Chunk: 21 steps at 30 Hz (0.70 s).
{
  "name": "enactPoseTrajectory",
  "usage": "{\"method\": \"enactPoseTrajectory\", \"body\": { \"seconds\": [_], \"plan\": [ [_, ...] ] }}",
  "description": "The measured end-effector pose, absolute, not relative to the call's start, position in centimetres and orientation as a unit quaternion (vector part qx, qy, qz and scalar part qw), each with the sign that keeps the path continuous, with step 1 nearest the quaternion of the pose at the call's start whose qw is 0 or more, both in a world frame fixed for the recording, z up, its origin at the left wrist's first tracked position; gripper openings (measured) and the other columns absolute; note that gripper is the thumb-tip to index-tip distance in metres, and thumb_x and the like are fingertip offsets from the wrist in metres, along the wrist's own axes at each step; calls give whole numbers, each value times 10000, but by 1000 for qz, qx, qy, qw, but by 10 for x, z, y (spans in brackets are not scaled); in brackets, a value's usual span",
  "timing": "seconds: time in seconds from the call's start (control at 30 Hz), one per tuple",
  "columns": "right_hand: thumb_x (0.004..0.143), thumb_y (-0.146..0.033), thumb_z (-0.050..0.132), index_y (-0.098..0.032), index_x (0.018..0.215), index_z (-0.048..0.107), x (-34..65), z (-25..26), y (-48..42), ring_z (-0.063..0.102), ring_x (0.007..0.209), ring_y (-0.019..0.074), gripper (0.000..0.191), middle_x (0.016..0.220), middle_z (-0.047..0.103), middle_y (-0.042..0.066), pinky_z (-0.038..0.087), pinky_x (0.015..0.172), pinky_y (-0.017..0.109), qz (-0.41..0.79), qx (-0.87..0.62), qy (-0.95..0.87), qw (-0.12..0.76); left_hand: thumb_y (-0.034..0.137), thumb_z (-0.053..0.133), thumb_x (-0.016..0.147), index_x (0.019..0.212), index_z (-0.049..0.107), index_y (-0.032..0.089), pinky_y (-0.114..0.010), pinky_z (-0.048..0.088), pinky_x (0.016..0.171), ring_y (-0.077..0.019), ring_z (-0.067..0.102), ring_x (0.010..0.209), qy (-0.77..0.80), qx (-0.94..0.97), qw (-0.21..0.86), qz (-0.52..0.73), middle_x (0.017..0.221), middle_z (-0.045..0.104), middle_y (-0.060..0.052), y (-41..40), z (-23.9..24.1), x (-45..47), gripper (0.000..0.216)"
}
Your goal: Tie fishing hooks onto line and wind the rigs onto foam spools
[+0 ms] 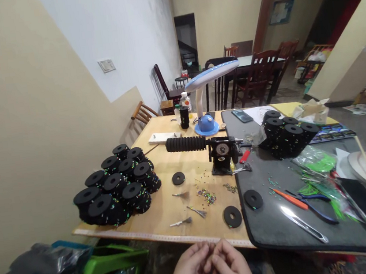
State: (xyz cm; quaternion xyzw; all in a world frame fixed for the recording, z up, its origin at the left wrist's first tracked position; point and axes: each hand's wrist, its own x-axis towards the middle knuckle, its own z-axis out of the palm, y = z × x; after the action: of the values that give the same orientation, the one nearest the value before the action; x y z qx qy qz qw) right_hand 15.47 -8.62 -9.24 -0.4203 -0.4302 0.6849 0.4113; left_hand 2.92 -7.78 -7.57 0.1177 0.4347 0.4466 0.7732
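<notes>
My left hand (189, 272) and my right hand (234, 267) meet below the table's near edge, fingertips pinched together; whatever they hold is too small to make out. Nearest on the wooden table (164, 201) lie a black foam disc (232, 216), two small metal pieces (197, 211) and a scatter of coloured beads (206, 196). Farther back stands a small black winding machine (222, 153) whose shaft carries a row of black discs (185, 144).
A pile of stacked black discs (117, 185) fills the table's left, another pile (286, 135) sits on the grey mat (279, 214). Pliers (306, 200), green strands (321, 173), a blue desk lamp (205, 103), a green stool (99, 271) at lower left, chairs behind.
</notes>
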Motion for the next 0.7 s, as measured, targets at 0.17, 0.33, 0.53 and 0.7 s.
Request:
{"method": "enactPoseTrajectory", "body": {
  "seconds": [0.17, 0.33, 0.53, 0.7],
  "plan": [
    [775, -697, 592, -203, 729, 460, 153, -92, -85, 542, 403, 71, 513, 645, 690, 13, 285, 349, 145, 695, -420, -435, 390, 474, 884, 532, 639, 614, 147, -213, 305, 382, -71, 363, 370, 440, 127, 779, 429, 427, 437, 85, -79, -69, 30, 437],
    [789, -681, 593, -201, 726, 464, 152, -94, -86, 530, 387, 65, 501, 629, 687, 10, 271, 347, 146, 697, -419, -428, 394, 490, 888, 509, 618, 607, 152, -217, 308, 381, -72, 359, 362, 447, 126, 777, 425, 406, 426, 88, -80, -67, 30, 453],
    [788, -678, 600, -200, 740, 470, 152, -96, -86, 532, 391, 68, 498, 622, 685, 5, 274, 352, 148, 699, -412, -429, 396, 474, 897, 496, 623, 624, 145, -215, 319, 375, -74, 366, 362, 445, 121, 778, 427, 412, 441, 82, -79, -66, 30, 446],
    [783, -687, 595, -199, 737, 466, 153, -97, -85, 521, 385, 63, 507, 619, 681, 1, 276, 349, 145, 696, -418, -427, 398, 493, 877, 530, 616, 621, 148, -223, 322, 389, -82, 392, 348, 441, 136, 781, 420, 397, 435, 80, -78, -64, 31, 439]
  ]
}}
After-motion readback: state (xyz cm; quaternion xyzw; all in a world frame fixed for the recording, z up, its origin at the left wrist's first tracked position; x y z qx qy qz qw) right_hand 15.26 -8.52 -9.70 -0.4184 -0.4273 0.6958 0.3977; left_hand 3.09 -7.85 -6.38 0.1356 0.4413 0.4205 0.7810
